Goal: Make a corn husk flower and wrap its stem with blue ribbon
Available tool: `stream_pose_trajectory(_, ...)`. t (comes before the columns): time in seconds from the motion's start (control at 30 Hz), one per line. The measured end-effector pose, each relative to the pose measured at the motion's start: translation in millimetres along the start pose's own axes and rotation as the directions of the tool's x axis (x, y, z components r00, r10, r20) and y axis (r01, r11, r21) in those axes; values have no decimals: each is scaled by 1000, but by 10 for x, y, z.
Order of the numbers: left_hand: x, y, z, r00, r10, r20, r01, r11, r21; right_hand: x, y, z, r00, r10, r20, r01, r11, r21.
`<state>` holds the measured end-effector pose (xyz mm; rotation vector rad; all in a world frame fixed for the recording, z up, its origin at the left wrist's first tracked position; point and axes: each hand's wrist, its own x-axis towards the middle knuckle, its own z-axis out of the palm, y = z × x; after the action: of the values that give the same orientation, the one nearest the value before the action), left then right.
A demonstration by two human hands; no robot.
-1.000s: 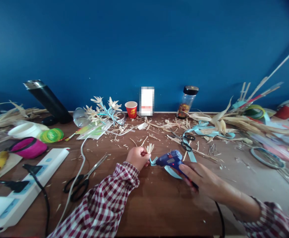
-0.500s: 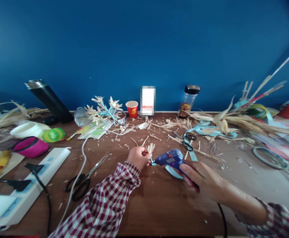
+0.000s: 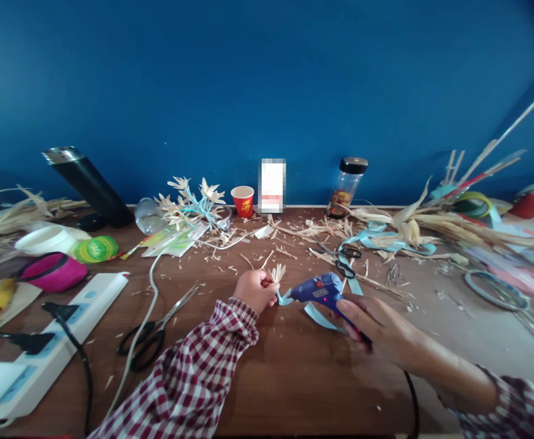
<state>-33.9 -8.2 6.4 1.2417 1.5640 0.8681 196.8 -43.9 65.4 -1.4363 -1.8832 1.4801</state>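
Observation:
My left hand (image 3: 256, 289) pinches a small husk flower (image 3: 278, 272), its pale petals fanned upward past the fingertips. Light blue ribbon (image 3: 285, 299) comes from the flower's lower end, below the fingers. In my right hand (image 3: 367, 317) is a blue hot glue gun (image 3: 315, 288) with a small red light lit. Its nozzle points left at the ribbon, very close to it; whether they touch I cannot tell. Another stretch of ribbon (image 3: 319, 317) hangs beneath the gun. The fingers around the gun's handle are partly hidden.
Black-handled scissors (image 3: 150, 337) lie left of my left sleeve, beside a white power strip (image 3: 81, 320). Finished husk flowers (image 3: 196, 204), a red paper cup (image 3: 243, 201) and a glass bottle (image 3: 346, 186) stand along the blue wall. Husk bundles (image 3: 454, 225) and a second pair of scissors (image 3: 348, 262) lie right.
The glue gun has shifted slightly to the right, away from the flower, and more of the ribbon by its nozzle shows. My left hand keeps its pinch on the flower.

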Motion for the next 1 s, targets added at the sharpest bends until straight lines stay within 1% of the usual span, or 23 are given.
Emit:
stream_pose_trajectory(0.13, -10, 29, 4, 1000, 3, 1, -3, 1000, 3, 11, -3, 13, 1000, -6, -9, 6, 1000, 6)
stream_pose_trajectory(0.3, -41, 83, -3, 999, -33, -1, 33, 999, 1, 23, 24, 55, 1000, 8, 20, -7, 1000, -27)
stream_pose_trajectory(0.5, -24, 45, 6, 1000, -26, 4, 26, 1000, -12, 11, -18, 8, 999, -25, -28, 24, 999, -37)
stream_pose_trajectory(0.67, -33, 73, -1, 1000, -17, 2, 17, 1000, 16, 25, -47, 7, 1000, -18, 7, 18, 999, -28)
stream_pose_trajectory(0.77, -29, 76, -4, 1000, -13, 5, 12, 1000, 29, 22, -28, -18, 1000, -10, -24, 9, 999, -48)
stream_pose_trajectory(0.87, -19, 64, -1, 1000, -13, 1, 13, 1000, 27, 25, -29, -42, 998, -35, -51, 32, 998, -58)
stream_pose_trajectory(0.93, -18, 62, 1, 1000, -16, -3, 16, 1000, 17, 36, -49, -37, 998, -57, -40, 54, 996, -71)
stream_pose_trajectory(1.0, -24, 66, 2, 1000, -7, -1, 7, 1000, 19, 50, -68, -19, 999, -43, -5, 43, 997, -64)
